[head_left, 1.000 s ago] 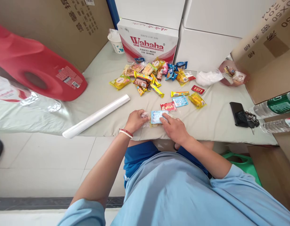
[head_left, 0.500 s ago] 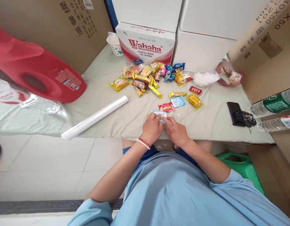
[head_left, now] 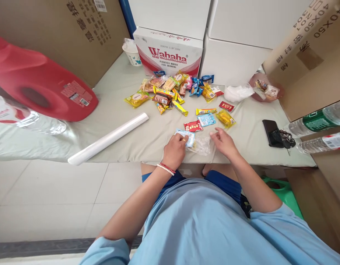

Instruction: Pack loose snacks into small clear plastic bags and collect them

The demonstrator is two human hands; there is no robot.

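Observation:
My left hand is closed on a light blue snack packet at the table's near side, fingers pressing its left part. A crumpled clear plastic bag lies against the packet's right side. Just right of that bag is my right hand, its fingers apart and holding nothing. Beyond the hands lie a red packet, another light blue packet, a thin yellow stick packet and a yellow-wrapped snack.
A heap of wrapped snacks lies before the Wahaha box. At left are a white roll and a red jug. A phone, keys and plastic bottles are on the right, near a bowl.
My right hand has let go and moved right, away from the light blue packet. The clear bag now shows between the hands. My left hand stays on the packet.

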